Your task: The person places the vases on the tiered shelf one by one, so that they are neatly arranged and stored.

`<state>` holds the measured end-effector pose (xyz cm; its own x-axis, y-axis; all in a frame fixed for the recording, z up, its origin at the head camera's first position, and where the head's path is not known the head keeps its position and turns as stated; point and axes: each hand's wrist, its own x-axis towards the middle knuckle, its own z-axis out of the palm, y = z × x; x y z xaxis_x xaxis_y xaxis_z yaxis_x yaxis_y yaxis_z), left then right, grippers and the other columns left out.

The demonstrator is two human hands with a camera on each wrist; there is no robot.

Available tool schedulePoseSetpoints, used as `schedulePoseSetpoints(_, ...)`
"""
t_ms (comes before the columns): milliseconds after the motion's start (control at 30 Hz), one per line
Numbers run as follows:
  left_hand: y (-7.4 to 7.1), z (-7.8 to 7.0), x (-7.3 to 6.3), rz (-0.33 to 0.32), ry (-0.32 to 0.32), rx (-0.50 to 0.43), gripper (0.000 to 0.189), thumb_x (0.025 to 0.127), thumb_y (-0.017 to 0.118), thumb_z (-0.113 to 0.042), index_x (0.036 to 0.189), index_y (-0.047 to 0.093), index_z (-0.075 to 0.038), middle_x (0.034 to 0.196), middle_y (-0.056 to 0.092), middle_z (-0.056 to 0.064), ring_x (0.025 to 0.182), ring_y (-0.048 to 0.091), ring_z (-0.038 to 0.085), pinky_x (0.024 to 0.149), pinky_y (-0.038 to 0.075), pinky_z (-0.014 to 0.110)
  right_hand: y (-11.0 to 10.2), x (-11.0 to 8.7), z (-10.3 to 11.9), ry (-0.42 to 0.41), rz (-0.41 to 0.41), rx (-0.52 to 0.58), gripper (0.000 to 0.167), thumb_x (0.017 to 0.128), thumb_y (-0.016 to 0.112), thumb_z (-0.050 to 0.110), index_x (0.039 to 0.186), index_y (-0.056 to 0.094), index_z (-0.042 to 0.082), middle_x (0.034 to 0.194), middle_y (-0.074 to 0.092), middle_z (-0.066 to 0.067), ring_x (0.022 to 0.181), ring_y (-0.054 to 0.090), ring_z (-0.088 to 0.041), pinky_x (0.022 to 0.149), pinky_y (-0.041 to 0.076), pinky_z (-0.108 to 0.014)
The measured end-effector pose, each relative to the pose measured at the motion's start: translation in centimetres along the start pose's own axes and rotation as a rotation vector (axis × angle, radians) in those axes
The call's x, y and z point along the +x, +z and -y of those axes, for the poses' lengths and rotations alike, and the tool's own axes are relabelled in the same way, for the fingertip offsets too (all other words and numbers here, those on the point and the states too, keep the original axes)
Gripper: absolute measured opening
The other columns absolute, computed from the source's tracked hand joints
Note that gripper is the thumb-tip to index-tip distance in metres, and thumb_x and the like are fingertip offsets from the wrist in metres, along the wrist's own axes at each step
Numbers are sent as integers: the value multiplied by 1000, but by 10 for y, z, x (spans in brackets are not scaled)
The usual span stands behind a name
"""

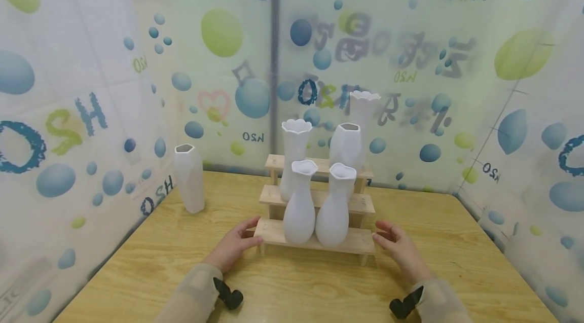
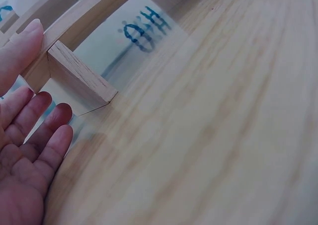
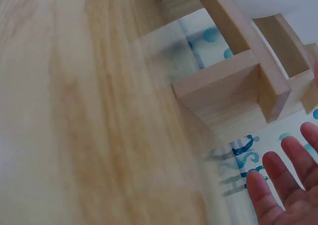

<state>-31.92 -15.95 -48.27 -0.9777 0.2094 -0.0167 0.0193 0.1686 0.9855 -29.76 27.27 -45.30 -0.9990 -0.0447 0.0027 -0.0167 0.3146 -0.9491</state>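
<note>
A three-tier wooden stand (image 1: 269, 231) holds several white vases. On its lowest step are two narrow-necked vases, the left vase (image 1: 299, 216) and the right vase (image 1: 333, 219). Behind them rise a scalloped vase (image 1: 295, 148), a faceted vase (image 1: 345, 148) and a taller scalloped vase (image 1: 365, 107). My left hand (image 1: 234, 244) is at the left end of the lowest step; the left wrist view has its thumb against the board and its fingers loosely bent beside the leg. At the other end my right hand (image 1: 399, 247) lies beside the board, fingers extended.
Another faceted white vase (image 1: 189, 181) stands upright on the wooden table (image 1: 296, 292), left of the stand. Patterned curtains (image 1: 223, 69) with bubbles and lettering enclose the table's back and sides.
</note>
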Motion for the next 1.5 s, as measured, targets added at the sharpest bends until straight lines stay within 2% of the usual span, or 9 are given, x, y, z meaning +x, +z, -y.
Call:
schedulePoseSetpoints(200,1,-2,0,5,12,-5,70,87,73,-29,146,40,-14,146,39,13,121,45,30,100,35,53,5,-3,-9,-59,83,41,63,94,62,19,146,33,-2,148,35,-23,133,35,-40,105,30,-55)
schedulePoseSetpoints(467,1,1,2,4,35,2,69,87,73,-29,146,41,-12,144,40,14,119,47,31,99,36,53,7,-5,-13,-76,105,63,68,90,67,14,147,34,-2,141,43,-26,128,40,-38,105,28,-52)
schedulePoseSetpoints(667,1,2,3,2,22,-14,70,86,74,-29,146,42,-15,145,41,11,118,47,29,100,35,52,6,-6,-16,-76,126,84,70,90,67,12,149,31,0,141,42,-27,126,44,-38,102,34,-42)
schedulePoseSetpoints(833,1,1,3,6,22,-5,70,86,73,-30,146,41,-15,145,41,11,119,47,28,100,35,53,6,-5,-20,-90,130,89,70,90,67,11,149,31,1,139,44,-27,122,47,-31,96,37,-31)
schedulePoseSetpoints(1033,1,-1,1,8,19,0,70,87,72,-31,147,40,-16,146,41,12,122,46,30,102,33,55,6,-5,-23,-94,125,90,68,89,67,11,148,33,1,136,47,-26,117,49,-25,96,37,-31)
schedulePoseSetpoints(1167,0,-2,0,-13,37,-7,66,90,68,-29,147,39,-12,146,40,14,126,43,32,103,33,54,7,-5,-24,-89,117,97,68,89,68,11,147,34,1,135,49,-25,115,50,-23,96,37,-32)
schedulePoseSetpoints(1300,-1,-4,-2,-38,63,-57,62,94,62,-28,147,37,-6,147,39,15,132,37,34,105,33,52,9,-6,-24,-84,119,94,69,89,67,11,148,32,-1,136,49,-25,114,52,-20,95,37,-29)
schedulePoseSetpoints(1500,-9,-13,-5,-111,55,-47,65,94,61,-36,147,36,-9,149,38,13,135,35,32,110,27,52,10,-7,-24,-68,112,112,69,90,67,11,148,31,-1,137,48,-25,113,52,-18,94,36,-27)
